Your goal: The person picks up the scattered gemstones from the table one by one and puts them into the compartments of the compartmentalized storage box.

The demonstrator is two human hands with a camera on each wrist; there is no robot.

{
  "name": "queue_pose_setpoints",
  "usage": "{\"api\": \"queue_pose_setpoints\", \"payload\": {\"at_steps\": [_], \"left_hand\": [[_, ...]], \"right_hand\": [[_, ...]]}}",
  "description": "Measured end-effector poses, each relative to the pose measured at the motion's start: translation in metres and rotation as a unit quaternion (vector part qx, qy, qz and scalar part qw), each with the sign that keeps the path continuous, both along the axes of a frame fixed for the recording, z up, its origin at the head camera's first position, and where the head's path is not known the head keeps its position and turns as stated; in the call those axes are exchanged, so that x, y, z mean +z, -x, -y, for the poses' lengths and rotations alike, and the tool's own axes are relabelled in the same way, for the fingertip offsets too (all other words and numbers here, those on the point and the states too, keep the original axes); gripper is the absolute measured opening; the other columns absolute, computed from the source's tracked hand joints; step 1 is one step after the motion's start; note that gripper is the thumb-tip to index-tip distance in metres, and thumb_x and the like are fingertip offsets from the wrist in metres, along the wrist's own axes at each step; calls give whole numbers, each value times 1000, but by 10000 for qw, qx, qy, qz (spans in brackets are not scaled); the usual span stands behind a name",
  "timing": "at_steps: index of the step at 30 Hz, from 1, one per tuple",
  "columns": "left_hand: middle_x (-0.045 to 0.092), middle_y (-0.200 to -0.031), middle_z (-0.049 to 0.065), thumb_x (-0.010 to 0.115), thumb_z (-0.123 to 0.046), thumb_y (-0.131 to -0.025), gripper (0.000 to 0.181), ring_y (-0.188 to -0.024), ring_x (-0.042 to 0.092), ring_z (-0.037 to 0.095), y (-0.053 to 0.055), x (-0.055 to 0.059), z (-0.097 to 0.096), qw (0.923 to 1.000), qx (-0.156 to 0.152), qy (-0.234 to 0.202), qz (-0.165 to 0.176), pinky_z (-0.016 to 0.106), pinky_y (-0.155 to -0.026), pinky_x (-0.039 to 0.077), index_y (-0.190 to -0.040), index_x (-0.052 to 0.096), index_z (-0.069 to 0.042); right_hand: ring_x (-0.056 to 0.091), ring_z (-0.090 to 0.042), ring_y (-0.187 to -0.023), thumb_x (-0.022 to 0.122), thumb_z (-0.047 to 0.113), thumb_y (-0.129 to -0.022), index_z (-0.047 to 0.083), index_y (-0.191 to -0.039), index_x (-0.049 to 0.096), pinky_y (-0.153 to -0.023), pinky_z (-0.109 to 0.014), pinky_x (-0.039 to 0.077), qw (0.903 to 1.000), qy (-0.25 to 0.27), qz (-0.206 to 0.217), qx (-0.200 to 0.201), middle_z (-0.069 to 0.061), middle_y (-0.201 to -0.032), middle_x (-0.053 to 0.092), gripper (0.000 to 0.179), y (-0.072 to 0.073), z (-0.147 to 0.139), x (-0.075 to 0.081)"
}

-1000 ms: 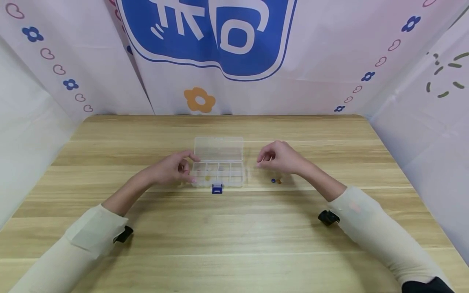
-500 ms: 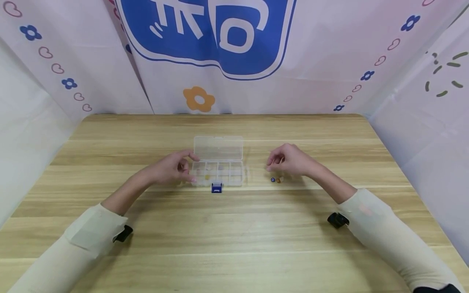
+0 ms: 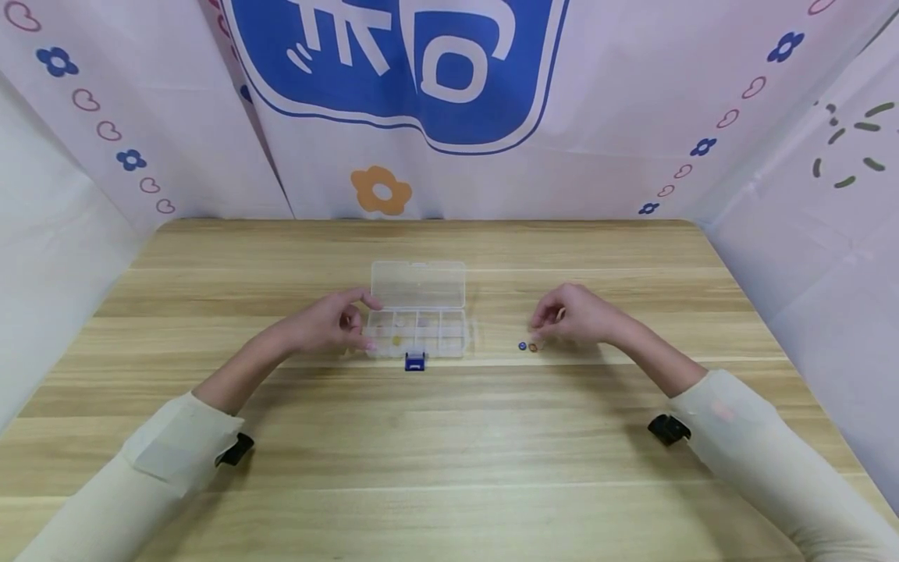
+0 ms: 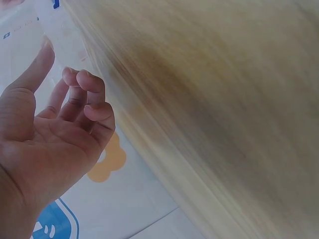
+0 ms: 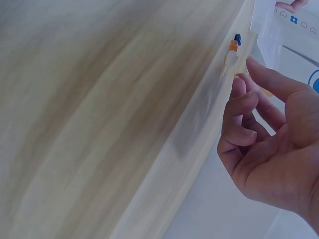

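Observation:
A clear plastic compartment box (image 3: pixel 453 332) lies with its lid (image 3: pixel 417 285) folded back and a blue latch (image 3: pixel 415 361) at its front. My left hand (image 3: pixel 330 321) holds its left end, index finger at the rear corner and thumb at the front one. The left wrist view shows the other fingers curled. To the right of the box, my right hand (image 3: pixel 579 314) hovers low over several small beads. A blue bead (image 3: pixel 522 346) and an orange bead (image 3: pixel 532 347) show beside its fingertips; a whitish bead (image 5: pixel 231 58) appears in the right wrist view. Thumb and index finger stand apart.
Inside the box, a yellow piece (image 3: pixel 396 340) lies in a front compartment, with faint small pieces in others. The wooden table (image 3: pixel 449 445) ends at a white printed cloth (image 3: pixel 597 179) behind. A dark wrist camera (image 3: pixel 669 429) sits under the right sleeve.
My right hand has moved from near the box's right side rightward and slightly toward me, down to the beads. The left hand and the box have stayed in place.

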State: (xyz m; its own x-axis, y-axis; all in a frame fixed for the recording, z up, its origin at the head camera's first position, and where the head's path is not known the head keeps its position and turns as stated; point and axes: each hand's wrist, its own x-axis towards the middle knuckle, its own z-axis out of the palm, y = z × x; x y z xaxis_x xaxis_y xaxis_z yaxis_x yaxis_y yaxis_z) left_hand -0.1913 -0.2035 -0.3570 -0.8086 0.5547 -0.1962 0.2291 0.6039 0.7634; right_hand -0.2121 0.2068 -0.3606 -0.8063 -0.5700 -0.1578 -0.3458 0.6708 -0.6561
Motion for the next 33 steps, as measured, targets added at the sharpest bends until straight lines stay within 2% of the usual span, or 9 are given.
{"api": "queue_pose_setpoints", "payload": {"at_steps": [7,28,33], "left_hand": [[58,-74,4,80,-5,-90,57,-65,50,15,-1,1,0,10000,-26,0,-18,25,-61,44,-135,49,10],[58,-74,4,80,-6,-90,57,-66,50,14,-2,1,-1,9999,-47,-89,-35,25,-61,44,-135,49,11],[58,-74,5,80,-5,-90,56,-65,51,15,0,0,1,10000,-34,-15,-46,25,-62,44,-134,49,10]], "right_hand": [[59,-14,-76,82,5,-87,6,-85,78,-70,-26,49,9999,7,47,110,2,-81,71,4,-4,-4,1],[54,-14,-69,85,3,-84,5,-85,77,-62,-23,44,9990,73,275,332,1,-78,70,8,-7,1,-4],[53,-13,-68,85,2,-83,5,-81,76,-62,-23,44,9990,152,186,372,2,-74,69,9,-7,3,-5]]}}
